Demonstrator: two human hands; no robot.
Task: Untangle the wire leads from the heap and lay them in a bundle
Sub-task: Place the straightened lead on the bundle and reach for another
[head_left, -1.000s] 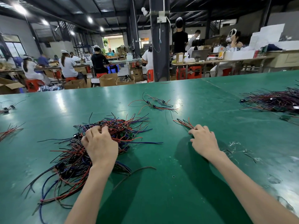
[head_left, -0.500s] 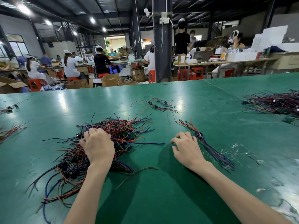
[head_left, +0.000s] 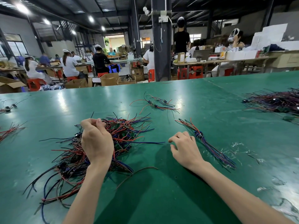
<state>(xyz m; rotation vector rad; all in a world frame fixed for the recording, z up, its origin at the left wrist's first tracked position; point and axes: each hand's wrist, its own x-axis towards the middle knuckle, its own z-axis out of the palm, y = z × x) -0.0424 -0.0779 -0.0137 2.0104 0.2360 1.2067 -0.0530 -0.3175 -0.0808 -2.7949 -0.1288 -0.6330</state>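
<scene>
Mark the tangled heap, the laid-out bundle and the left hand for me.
tangled heap [head_left: 127,131]: head view, tangle right of the hand.
laid-out bundle [head_left: 199,135]: head view, its connector cluster.
left hand [head_left: 97,143]: head view, back of hand.

The left hand [head_left: 96,143] hides the middle of the heap [head_left: 127,131]; its curled fingers [head_left: 90,123] seem to pinch a lead, too fine to be sure. At three o'clock the edge cuts a second pile [head_left: 275,101].

This is a factory assembly hall: beyond the long green surface [head_left: 202,101] strewn with wire leads [head_left: 126,131], capped workers [head_left: 69,65] sit on red stools [head_left: 195,72] at benches [head_left: 234,60] beside cardboard boxes [head_left: 110,79].
</scene>
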